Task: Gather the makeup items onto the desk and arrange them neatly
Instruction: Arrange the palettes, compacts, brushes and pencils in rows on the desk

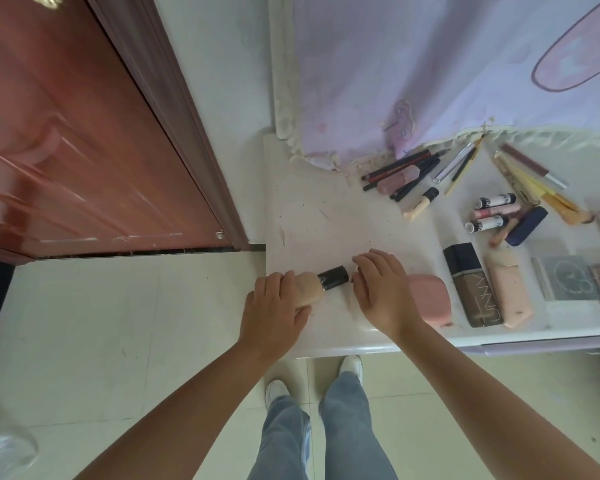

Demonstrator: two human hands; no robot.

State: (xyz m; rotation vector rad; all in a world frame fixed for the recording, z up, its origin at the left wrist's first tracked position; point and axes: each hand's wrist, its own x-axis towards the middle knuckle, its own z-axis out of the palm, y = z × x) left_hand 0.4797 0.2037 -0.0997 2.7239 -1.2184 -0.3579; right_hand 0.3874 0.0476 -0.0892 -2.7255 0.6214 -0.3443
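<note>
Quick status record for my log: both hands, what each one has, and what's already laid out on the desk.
left hand: left hand grips a beige bottle with a black cap, lying on the desk near its left front corner
right hand: right hand rests fingers-down on the desk; anything under it is hidden
beside right hand: pink case, then dark foundation bottle and peach tube
back of desk: bundle of pencils by the cloth edge
right of centre: small tubes
</note>
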